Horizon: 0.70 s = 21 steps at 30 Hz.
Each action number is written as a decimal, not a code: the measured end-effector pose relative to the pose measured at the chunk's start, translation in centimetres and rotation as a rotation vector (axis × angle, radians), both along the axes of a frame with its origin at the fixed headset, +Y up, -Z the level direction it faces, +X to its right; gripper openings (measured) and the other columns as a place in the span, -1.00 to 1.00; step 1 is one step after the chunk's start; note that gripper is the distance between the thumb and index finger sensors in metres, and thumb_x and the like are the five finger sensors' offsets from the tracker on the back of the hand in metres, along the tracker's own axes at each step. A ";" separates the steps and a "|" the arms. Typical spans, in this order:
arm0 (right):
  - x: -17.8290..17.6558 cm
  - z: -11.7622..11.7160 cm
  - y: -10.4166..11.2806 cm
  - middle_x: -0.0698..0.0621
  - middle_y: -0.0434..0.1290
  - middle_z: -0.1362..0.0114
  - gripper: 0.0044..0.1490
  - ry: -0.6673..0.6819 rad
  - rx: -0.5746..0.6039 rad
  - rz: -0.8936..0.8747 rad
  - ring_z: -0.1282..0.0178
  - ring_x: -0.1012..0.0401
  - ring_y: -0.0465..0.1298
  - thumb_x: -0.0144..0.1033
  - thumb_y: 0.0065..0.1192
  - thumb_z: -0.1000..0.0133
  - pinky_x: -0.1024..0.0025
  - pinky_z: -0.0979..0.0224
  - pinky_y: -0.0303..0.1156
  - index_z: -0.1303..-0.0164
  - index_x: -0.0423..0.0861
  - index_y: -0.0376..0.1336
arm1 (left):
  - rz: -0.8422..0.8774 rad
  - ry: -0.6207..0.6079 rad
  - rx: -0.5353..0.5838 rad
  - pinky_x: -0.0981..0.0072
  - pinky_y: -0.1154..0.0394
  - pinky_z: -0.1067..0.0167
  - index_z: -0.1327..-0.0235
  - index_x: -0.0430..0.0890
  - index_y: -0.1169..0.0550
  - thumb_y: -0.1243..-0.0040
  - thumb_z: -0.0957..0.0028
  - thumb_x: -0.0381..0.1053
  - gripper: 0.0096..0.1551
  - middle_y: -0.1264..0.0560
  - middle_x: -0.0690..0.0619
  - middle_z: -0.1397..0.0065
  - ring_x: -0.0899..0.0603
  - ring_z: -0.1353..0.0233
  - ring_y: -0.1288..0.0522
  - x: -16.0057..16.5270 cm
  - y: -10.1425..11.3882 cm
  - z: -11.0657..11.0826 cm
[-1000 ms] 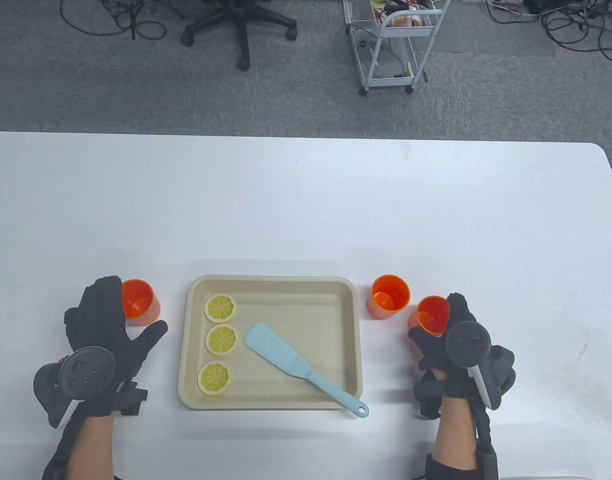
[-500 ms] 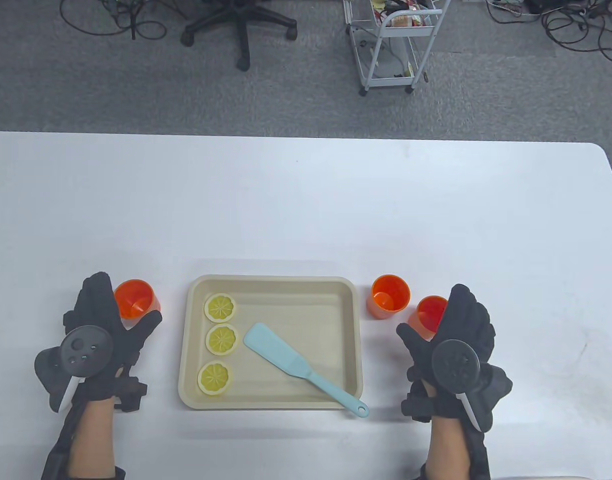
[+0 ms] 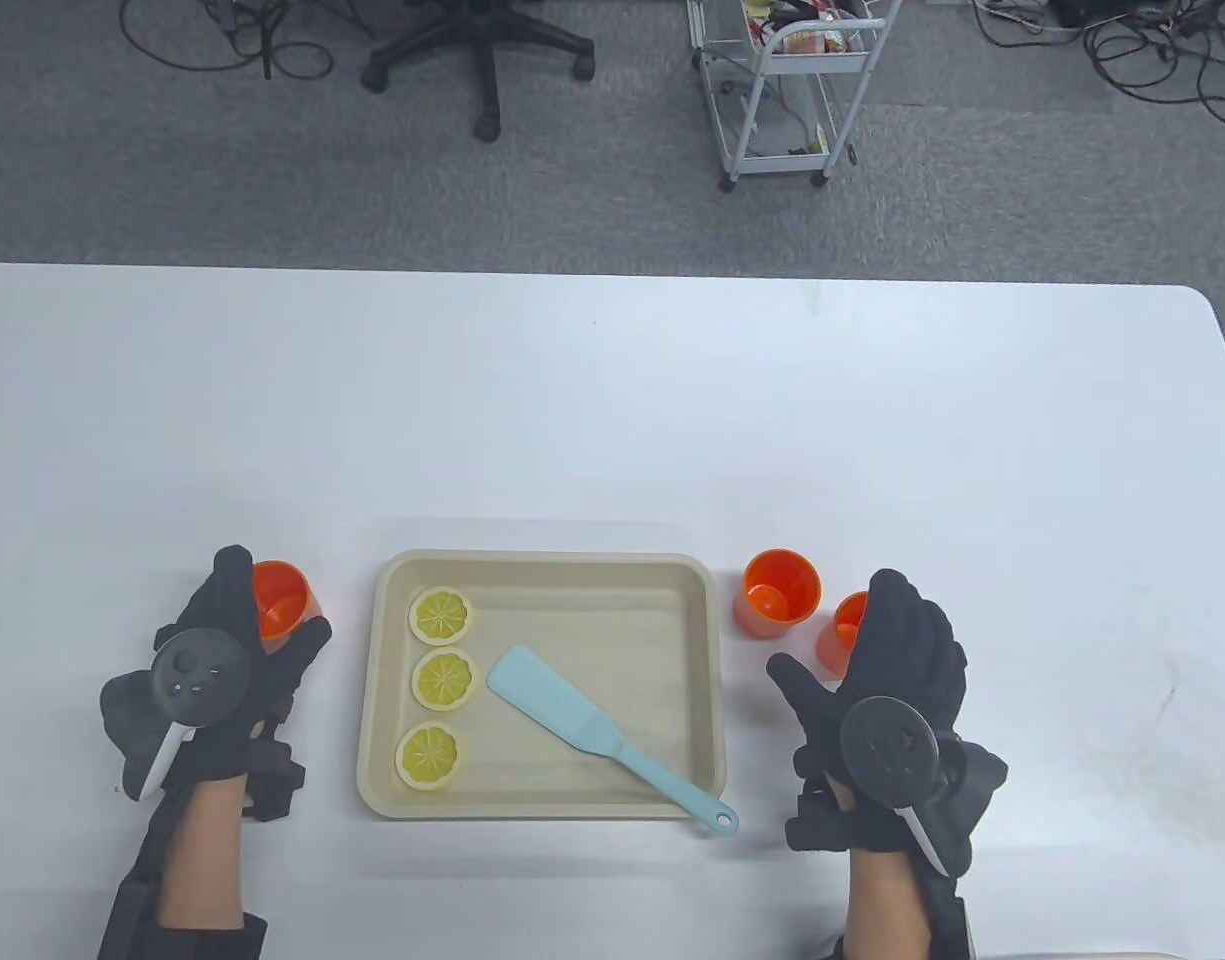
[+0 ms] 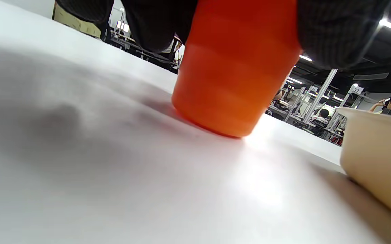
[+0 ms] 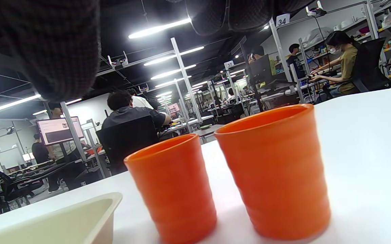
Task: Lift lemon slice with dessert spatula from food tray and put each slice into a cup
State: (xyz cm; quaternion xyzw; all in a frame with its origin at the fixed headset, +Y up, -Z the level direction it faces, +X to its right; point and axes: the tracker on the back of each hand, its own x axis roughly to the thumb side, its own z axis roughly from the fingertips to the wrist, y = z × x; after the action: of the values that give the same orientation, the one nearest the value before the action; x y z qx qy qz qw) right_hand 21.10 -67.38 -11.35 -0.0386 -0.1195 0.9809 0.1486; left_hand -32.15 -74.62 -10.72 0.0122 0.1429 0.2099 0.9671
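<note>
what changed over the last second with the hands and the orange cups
The right hand let go of the right-most orange plastic cup, now standing upright, and drew back open. The left hand closed its fingers and thumb around the left orange cup, which sits slightly nearer the beige tray. The three lemon slices, the light-blue spatula and the middle cup did not move.

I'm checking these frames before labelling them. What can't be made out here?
- Left cup: table view, the left hand covers part of its rim; left wrist view, its top is cut off by the edge.
- Rightmost cup: table view, mostly hidden behind the right hand.
- Whether the left fingers press the cup: unclear, blurred.
- Spatula and lemon slices: absent from both wrist views.
</note>
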 end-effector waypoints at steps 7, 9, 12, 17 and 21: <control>-1.0 0.6 0.8 -0.14 -0.01 -0.77 0.44 0.058 0.030 -0.051 -0.78 -0.24 0.06 0.23 0.56 -0.05 -0.35 -0.69 -0.04 -0.78 -0.07 -0.29 | 0.041 -0.017 0.092 -0.58 -0.08 -0.55 -0.81 -0.07 0.07 -0.37 -0.06 0.44 0.32 -0.20 -0.15 -0.78 -0.43 -0.72 -0.24 -0.3 1.4 1.1; -1.5 0.9 1.1 -0.13 0.00 -0.76 0.43 0.096 0.042 -0.076 -0.78 -0.23 0.07 0.23 0.55 -0.06 -0.35 -0.69 -0.04 -0.78 -0.07 -0.28 | 0.081 -0.041 0.145 -0.58 -0.09 -0.55 -0.80 -0.09 0.06 -0.41 -0.03 0.43 0.35 -0.22 -0.14 -0.77 -0.41 -0.72 -0.25 -0.2 2.5 1.6; -2.7 1.5 1.5 -0.12 0.03 -0.76 0.39 0.187 0.068 -0.177 -0.78 -0.23 0.09 0.21 0.56 -0.06 -0.34 -0.69 -0.02 -0.78 -0.07 -0.25 | 0.159 -0.092 0.246 -0.56 -0.11 -0.56 -0.80 -0.10 0.05 -0.44 0.02 0.44 0.40 -0.25 -0.12 -0.76 -0.39 -0.71 -0.28 0.3 4.0 2.3; -5.4 2.3 1.8 -0.12 0.03 -0.76 0.39 0.383 0.042 -0.266 -0.78 -0.23 0.09 0.20 0.56 -0.07 -0.34 -0.69 -0.02 -0.78 -0.06 -0.25 | 0.119 -0.231 0.314 -0.55 -0.14 -0.56 -0.81 -0.12 0.04 -0.46 0.07 0.47 0.44 -0.30 -0.07 -0.74 -0.36 -0.71 -0.31 2.7 5.9 3.2; -8.4 3.0 1.4 -0.11 0.05 -0.76 0.39 0.494 0.006 -0.225 -0.78 -0.23 0.10 0.22 0.56 -0.05 -0.34 -0.69 -0.01 -0.78 -0.06 -0.24 | 0.081 -0.390 0.340 -0.54 -0.16 -0.57 -0.81 -0.12 0.03 -0.46 0.10 0.48 0.46 -0.33 -0.06 -0.73 -0.34 -0.70 -0.33 5.8 7.0 3.8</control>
State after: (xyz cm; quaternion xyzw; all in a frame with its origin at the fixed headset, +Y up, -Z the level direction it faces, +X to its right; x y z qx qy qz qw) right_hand 12.66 -66.02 -8.35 0.1895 -0.0777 0.9375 0.2814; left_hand -26.36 -67.61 -6.93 0.1282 -0.0831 0.2677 0.9513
